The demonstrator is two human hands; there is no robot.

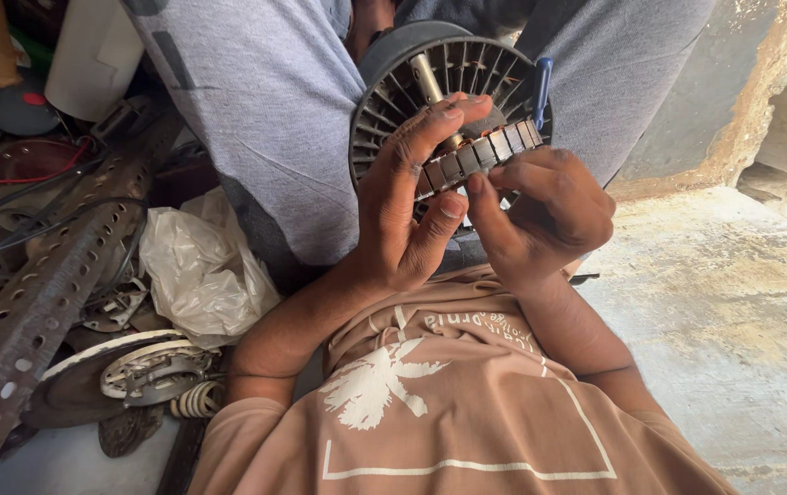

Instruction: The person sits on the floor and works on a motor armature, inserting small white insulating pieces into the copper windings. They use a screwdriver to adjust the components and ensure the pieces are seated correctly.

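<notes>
Steel-laminated rotor (478,154) sits clamped between left hand (407,206) and right hand (549,206), its shaft only partly inside the black housing (412,92) behind the grip.

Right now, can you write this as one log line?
left hand: holds slotted metal ring | right hand: pinches ring | behind: black finned motor housing
</notes>
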